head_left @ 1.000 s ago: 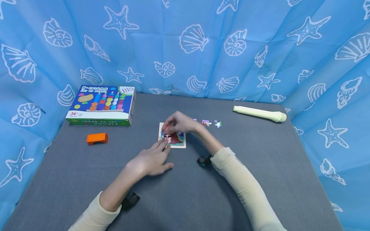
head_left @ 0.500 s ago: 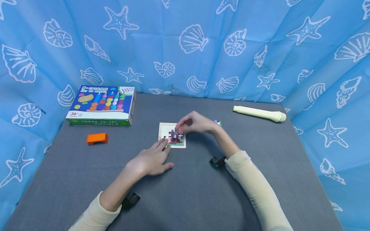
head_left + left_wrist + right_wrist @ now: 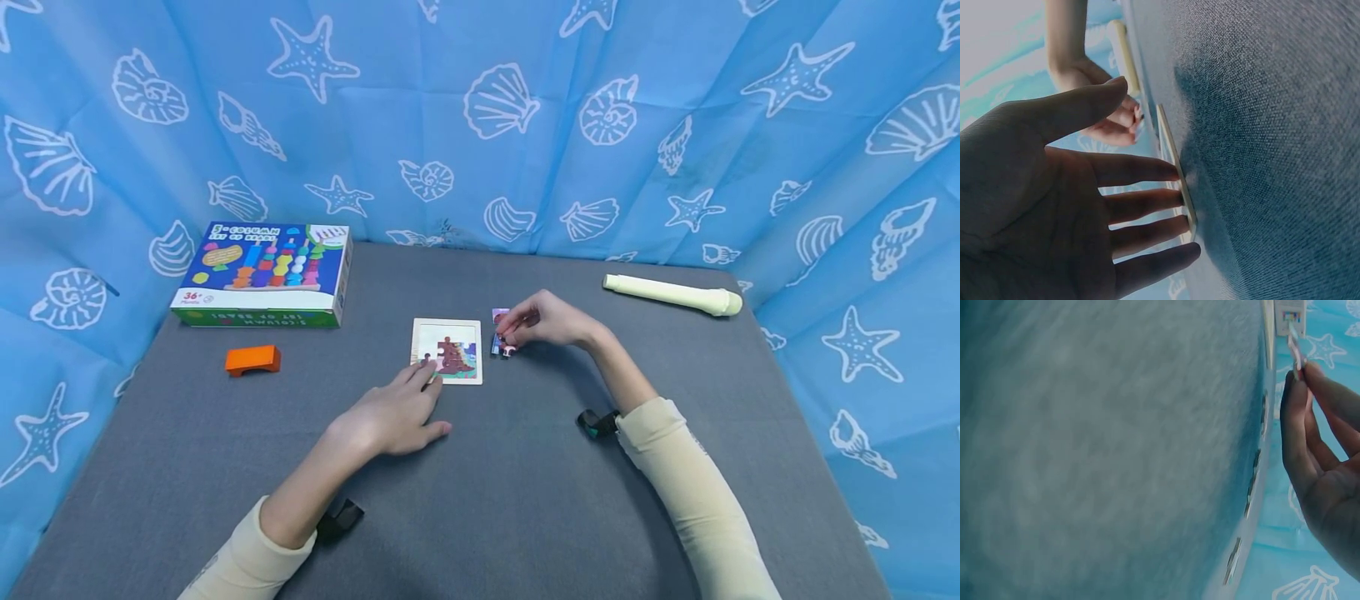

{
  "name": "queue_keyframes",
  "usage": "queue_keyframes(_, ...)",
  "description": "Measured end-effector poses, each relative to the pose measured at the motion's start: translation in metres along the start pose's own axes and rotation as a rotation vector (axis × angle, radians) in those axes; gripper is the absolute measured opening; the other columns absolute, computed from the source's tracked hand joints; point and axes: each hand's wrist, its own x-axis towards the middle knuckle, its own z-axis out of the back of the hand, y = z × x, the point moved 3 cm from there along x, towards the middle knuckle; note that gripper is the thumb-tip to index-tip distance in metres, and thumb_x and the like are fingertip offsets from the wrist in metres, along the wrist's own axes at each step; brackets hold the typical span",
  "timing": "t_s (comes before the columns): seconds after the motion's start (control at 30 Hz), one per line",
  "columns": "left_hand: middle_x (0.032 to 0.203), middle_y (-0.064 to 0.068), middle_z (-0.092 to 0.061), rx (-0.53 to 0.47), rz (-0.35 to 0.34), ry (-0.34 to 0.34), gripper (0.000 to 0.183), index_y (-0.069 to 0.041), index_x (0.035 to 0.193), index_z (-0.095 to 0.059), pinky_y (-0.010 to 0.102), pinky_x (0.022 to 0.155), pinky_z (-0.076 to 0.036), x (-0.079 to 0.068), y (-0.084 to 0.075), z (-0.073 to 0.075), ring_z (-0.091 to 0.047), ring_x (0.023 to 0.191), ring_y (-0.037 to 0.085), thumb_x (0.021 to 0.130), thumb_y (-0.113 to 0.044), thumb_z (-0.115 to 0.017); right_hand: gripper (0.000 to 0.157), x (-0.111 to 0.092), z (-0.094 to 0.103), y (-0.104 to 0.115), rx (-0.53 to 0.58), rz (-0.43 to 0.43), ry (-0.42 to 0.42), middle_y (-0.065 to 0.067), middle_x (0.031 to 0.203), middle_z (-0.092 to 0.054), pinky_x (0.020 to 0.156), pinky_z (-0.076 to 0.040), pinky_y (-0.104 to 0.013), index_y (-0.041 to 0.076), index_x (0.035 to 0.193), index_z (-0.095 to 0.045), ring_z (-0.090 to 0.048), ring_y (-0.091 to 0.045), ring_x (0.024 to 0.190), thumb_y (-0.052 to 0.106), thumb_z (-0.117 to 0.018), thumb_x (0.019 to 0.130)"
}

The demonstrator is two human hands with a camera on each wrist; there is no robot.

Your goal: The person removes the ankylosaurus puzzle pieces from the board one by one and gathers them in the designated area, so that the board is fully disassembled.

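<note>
A small square puzzle board (image 3: 447,323) with a pale frame lies on the table. Several brown, blue and green pieces fill the lower right of its inside; pale bare wood shows at the upper left. My left hand (image 3: 393,415) lies with straight, spread fingers, its fingertips on the board's near left edge; the left wrist view shows these fingers (image 3: 1141,206) at the rim. Just right of the board, my right hand (image 3: 551,321) pinches a puzzle piece (image 3: 1296,353) between thumb and fingertips, above the table. A purple puzzle piece (image 3: 498,314) shows by its fingers.
More loose pieces (image 3: 1252,481) lie in a row on the table below my right hand. A bead-set box (image 3: 262,275) and an orange arched block (image 3: 252,359) are at the left. A cream microphone-shaped object (image 3: 672,296) lies at the back right, before a blue curtain (image 3: 555,125).
My right hand has moved from over the board to its right, taking a puzzle piece out with it. More bare wood shows at the board's upper left. The left hand has stayed put.
</note>
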Motion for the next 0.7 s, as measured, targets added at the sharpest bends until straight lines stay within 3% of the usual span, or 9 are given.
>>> queue_keyframes(0.33,0.184,0.015,-0.016,-0.015,-0.009,-0.006,0.076,-0.003,0.169,-0.035,0.074,0.124,-0.038,-0.0005,0.0008,0.0000,-0.017,0.171,0.039,0.111,-0.046,-0.059,0.019,0.0038,0.0027,-0.0016,-0.133,0.024,-0.001,-0.019,0.107,-0.081,0.081,-0.061,-0.025,-0.001,0.117,-0.081,-0.075,-0.026,0.098,0.001,-0.074,0.100)
queue_keyframes(0.7,0.183,0.016,-0.018,-0.008,-0.007,-0.005,0.076,-0.002,0.168,-0.037,0.073,0.124,-0.039,0.0002,0.0015,-0.0003,-0.018,0.171,0.039,0.111,-0.047,-0.060,0.017,0.0078,0.0004,0.0036,-0.220,0.003,-0.025,-0.017,0.109,-0.082,0.080,-0.059,-0.027,0.000,0.115,-0.083,-0.073,-0.021,0.093,0.001,-0.072,0.101)
